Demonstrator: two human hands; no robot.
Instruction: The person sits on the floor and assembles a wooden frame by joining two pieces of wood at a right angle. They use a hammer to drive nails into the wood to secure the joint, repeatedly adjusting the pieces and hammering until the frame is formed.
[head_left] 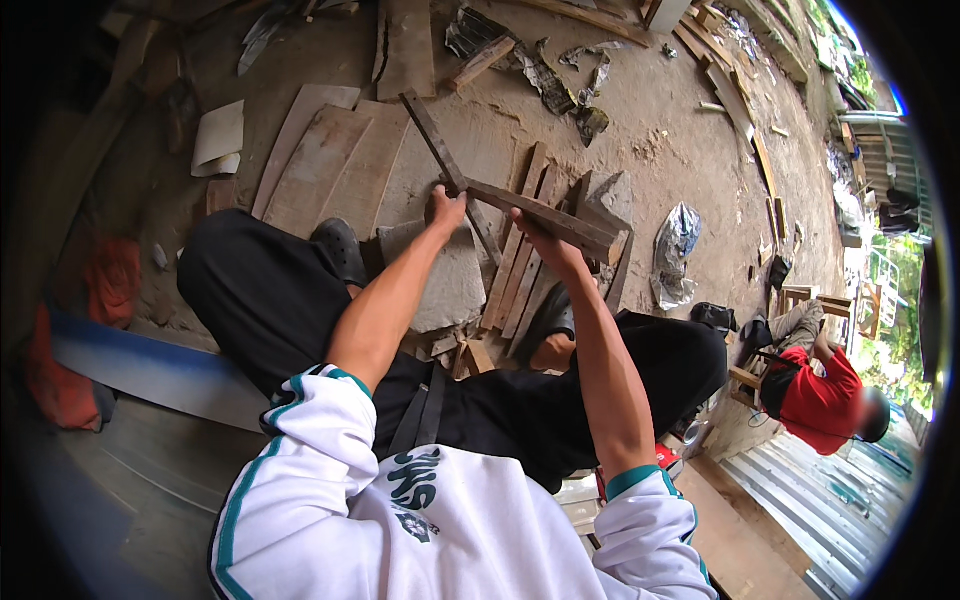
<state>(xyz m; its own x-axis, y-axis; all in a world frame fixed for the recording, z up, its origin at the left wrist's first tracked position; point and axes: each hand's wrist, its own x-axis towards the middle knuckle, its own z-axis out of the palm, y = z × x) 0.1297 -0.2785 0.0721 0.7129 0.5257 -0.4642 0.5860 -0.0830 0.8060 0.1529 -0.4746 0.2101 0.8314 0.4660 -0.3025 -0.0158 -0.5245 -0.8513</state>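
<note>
My left hand (447,210) is closed at the spot where a narrow dark strip (428,128) meets one end of a wooden bar (560,222). The strip slants from far left to near right, and the bar runs off to the right from it. Around the bar's middle, near its right part, my right hand (550,247) is closed, thumb on top. Below the joined pieces sits a rough concrete block (445,285) between my feet. Several wooden slats (517,270) lie side by side just under the bar. Whether strip and bar are fastened together, I cannot tell.
Flat boards (335,150) lie on the ground ahead left. A second concrete lump (607,200) stands by the bar's right end. Crumpled plastic (677,250) lies right of it, torn dark sheeting (560,85) farther off. A person in red (815,400) sits at right.
</note>
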